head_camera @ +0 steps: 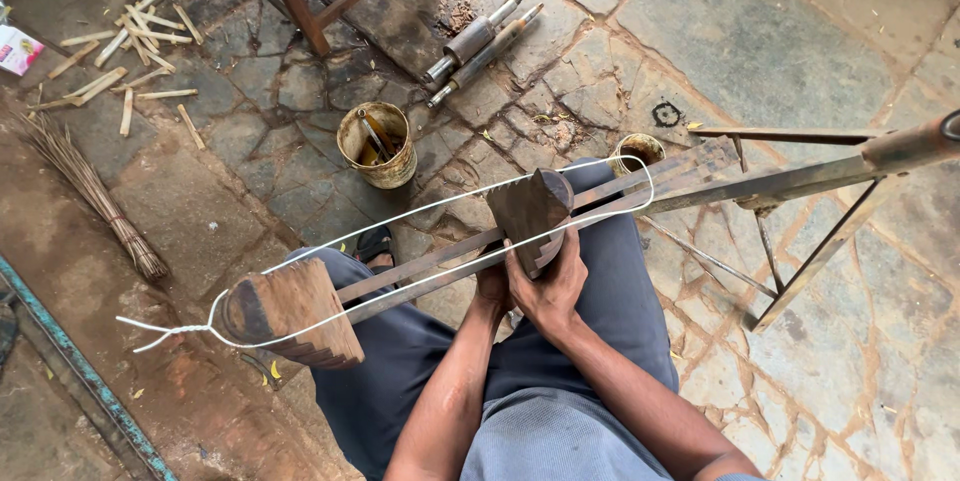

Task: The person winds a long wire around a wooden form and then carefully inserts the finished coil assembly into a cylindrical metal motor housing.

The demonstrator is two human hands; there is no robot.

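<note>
Sliding wooden block on the metal rail frame is gripped by right hand across the lap. Left hand closed behind it, grip contents unclear. White wire loop strung around both blocks.

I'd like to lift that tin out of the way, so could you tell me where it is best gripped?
Grip the tin by its open rim, coming straight down from above. It stands upright on the stone floor, tools lean inside it, so pinch the clear near edge.
</note>
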